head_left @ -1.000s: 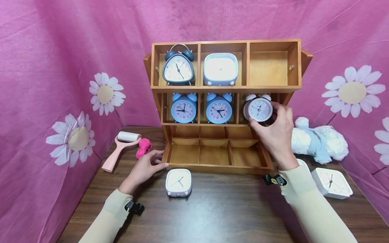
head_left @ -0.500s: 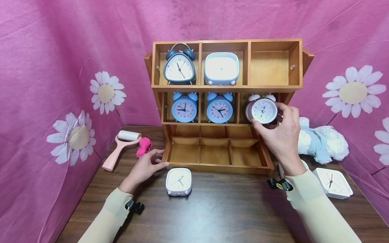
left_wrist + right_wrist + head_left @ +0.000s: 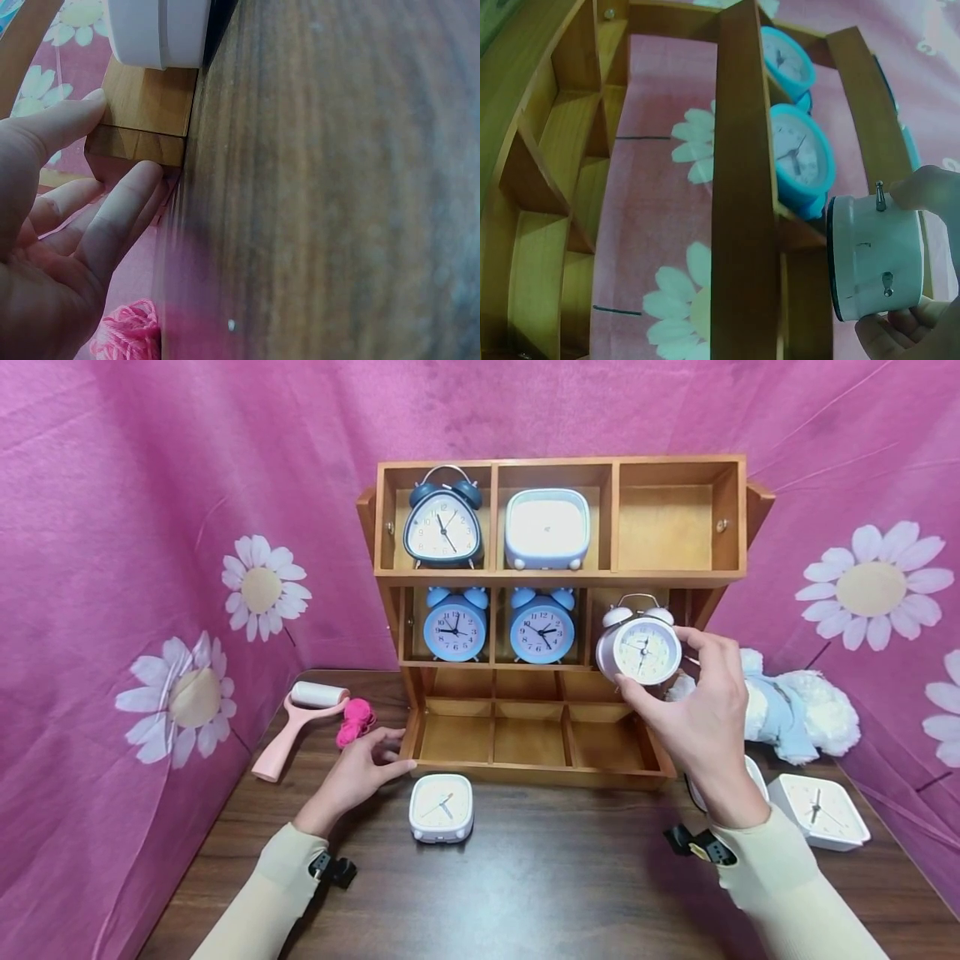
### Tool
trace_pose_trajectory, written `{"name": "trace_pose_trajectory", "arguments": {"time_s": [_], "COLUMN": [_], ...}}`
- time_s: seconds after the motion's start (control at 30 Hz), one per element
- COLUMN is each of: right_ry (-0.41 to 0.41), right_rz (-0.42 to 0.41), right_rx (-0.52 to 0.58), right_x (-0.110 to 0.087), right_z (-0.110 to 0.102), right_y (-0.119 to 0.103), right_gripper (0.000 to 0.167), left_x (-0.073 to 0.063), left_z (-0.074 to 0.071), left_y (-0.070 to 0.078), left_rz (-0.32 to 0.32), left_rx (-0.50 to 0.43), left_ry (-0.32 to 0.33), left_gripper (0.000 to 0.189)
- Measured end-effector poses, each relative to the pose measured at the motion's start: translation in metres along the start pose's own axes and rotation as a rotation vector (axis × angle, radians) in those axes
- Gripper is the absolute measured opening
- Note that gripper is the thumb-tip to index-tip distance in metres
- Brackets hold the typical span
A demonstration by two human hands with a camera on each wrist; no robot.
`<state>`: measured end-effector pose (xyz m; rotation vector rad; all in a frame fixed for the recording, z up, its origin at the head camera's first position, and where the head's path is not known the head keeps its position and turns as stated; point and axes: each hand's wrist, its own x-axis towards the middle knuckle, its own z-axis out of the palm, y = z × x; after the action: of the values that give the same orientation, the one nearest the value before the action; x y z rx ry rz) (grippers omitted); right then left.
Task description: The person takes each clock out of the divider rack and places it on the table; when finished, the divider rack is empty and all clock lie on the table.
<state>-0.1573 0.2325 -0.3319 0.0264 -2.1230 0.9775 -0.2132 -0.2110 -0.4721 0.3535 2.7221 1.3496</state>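
My right hand [image 3: 693, 710] holds a white twin-bell alarm clock [image 3: 647, 652] between thumb and fingers, in front of the middle tier's right compartment. In the right wrist view this clock [image 3: 877, 259] shows its side and metal feet. My left hand [image 3: 365, 768] touches the lower left corner of the tiered wooden shelf [image 3: 540, 777]; in the left wrist view its extended thumb and fingers meet that corner. Two blue twin-bell clocks [image 3: 455, 627] stand in the middle tier. A dark triangular clock [image 3: 442, 531] and a pale rounded clock [image 3: 547, 529] occupy the top tier.
A small white square clock [image 3: 441, 808] stands before the shelf. Left of the shelf lie a pink-handled roller [image 3: 288, 735] and pink yarn [image 3: 356, 720]. On the right are a plush toy [image 3: 798, 710] and a white square clock [image 3: 819, 810], with another white item partly hidden by the right arm.
My right hand has drawn the white twin-bell clock out of the middle right compartment, forward and lower, so its handle now shows. The left hand stays at the shelf corner.
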Motion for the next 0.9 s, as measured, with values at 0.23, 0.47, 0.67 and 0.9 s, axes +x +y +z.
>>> {"name": "trace_pose_trajectory", "arguments": {"time_s": [0.23, 0.47, 0.67, 0.9], "right_ry": [-0.020, -0.079, -0.117, -0.179], "right_rz": [-0.033, -0.027, -0.022, 0.017], "right_rx": [0.014, -0.001, -0.017, -0.032], "right_x": [-0.017, -0.039, -0.056, -0.077], "right_z": [-0.005, -0.002, 0.002, 0.004], "right_y": [-0.006, -0.002, 0.006, 0.005], "right_gripper": [0.081, 0.079, 0.079, 0.080], "left_x": [-0.001, -0.001, -0.001, -0.001], "left_z": [-0.001, -0.001, 0.000, -0.001], "left_y": [0.002, 0.001, 0.000, 0.002], "left_rz": [0.003, 0.008, 0.013, 0.023], "left_rx": [-0.004, 0.006, -0.001, 0.003], "left_ry": [-0.002, -0.001, -0.003, 0.002], "left_gripper": [0.057, 0.058, 0.057, 0.056]}}
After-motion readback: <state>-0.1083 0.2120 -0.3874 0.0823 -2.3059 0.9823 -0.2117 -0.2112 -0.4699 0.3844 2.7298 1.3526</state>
